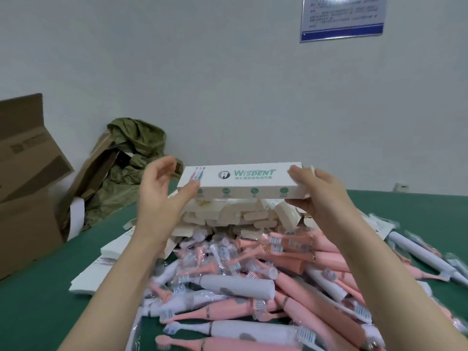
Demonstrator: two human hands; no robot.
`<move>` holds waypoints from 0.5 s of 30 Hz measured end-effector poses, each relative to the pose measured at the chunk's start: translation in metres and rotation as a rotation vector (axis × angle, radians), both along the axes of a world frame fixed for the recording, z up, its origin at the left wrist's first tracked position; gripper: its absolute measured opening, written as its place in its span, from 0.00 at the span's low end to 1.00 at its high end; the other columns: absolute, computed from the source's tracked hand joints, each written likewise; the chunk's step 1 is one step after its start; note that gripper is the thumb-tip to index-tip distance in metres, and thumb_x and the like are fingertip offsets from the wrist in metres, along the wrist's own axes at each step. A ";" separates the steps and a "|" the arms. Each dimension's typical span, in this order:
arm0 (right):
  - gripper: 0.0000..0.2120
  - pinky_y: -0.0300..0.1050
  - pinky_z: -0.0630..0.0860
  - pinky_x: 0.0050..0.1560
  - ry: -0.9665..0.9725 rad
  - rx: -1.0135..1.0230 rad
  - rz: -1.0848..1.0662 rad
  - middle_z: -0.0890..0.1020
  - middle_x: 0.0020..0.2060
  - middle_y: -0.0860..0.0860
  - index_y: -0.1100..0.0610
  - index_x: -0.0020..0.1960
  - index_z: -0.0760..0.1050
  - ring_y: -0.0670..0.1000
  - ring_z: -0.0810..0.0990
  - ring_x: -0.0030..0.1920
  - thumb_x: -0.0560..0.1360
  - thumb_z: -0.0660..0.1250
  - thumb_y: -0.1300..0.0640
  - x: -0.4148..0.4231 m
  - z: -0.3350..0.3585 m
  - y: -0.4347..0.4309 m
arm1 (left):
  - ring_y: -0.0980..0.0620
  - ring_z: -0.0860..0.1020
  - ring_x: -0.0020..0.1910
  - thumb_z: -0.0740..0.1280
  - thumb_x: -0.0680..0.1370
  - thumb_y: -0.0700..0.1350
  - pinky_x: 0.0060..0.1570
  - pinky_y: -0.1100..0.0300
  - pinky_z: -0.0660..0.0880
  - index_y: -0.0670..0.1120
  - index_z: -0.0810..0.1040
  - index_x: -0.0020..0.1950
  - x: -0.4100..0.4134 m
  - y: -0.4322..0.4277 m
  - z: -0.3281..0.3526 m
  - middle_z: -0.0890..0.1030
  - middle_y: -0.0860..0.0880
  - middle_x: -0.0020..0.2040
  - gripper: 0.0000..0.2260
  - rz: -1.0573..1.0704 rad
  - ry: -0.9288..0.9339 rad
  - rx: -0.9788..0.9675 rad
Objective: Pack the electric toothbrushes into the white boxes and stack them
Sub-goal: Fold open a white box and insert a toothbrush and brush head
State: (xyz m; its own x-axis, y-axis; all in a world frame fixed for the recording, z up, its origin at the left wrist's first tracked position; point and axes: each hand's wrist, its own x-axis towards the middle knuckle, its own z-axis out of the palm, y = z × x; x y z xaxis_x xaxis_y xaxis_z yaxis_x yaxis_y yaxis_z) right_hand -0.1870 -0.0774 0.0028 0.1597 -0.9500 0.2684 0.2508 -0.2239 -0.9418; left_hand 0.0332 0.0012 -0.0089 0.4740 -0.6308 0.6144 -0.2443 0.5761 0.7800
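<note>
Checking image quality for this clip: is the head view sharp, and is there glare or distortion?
Head view: soft, even light, no hard shadows; the white box logo is readable, its small print smeared; the wall notice is blurred, with glare at its top; wide-angle distortion stretches the frame edges.

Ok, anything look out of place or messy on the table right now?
Nothing looks damaged. The toothbrushes lie in a jumbled heap, pink and white crossing every way, and the flat cartons at its left are fanned out unevenly. The box held by the right hand looks intact.
</note>
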 end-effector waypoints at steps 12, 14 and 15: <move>0.11 0.59 0.79 0.54 0.266 -0.189 0.090 0.83 0.45 0.55 0.59 0.53 0.77 0.56 0.83 0.46 0.79 0.63 0.52 0.029 0.007 0.043 | 0.61 0.70 0.53 0.69 0.68 0.56 0.48 0.70 0.67 0.52 0.69 0.58 -0.049 0.021 0.019 0.73 0.57 0.53 0.21 0.179 -0.900 0.154; 0.12 0.59 0.79 0.52 0.232 -0.167 0.167 0.80 0.37 0.53 0.56 0.47 0.79 0.55 0.81 0.43 0.80 0.60 0.51 0.037 0.005 0.048 | 0.59 0.71 0.56 0.68 0.70 0.52 0.51 0.68 0.67 0.52 0.69 0.62 -0.055 0.018 0.015 0.75 0.56 0.56 0.21 0.121 -0.912 0.126; 0.14 0.57 0.80 0.50 0.209 -0.141 0.187 0.79 0.35 0.53 0.56 0.46 0.80 0.56 0.81 0.42 0.81 0.59 0.51 0.039 0.004 0.048 | 0.57 0.72 0.56 0.68 0.71 0.51 0.52 0.65 0.68 0.53 0.69 0.63 -0.054 0.017 0.012 0.75 0.55 0.57 0.21 0.108 -0.920 0.117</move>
State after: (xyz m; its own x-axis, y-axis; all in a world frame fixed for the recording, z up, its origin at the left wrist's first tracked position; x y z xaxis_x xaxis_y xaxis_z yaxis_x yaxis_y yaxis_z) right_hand -0.1478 -0.0298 0.0065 0.3933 -0.8550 0.3382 0.1045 -0.3239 -0.9403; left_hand -0.0211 0.0185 0.0031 -0.1078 -0.6933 0.7126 -0.8425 0.4442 0.3048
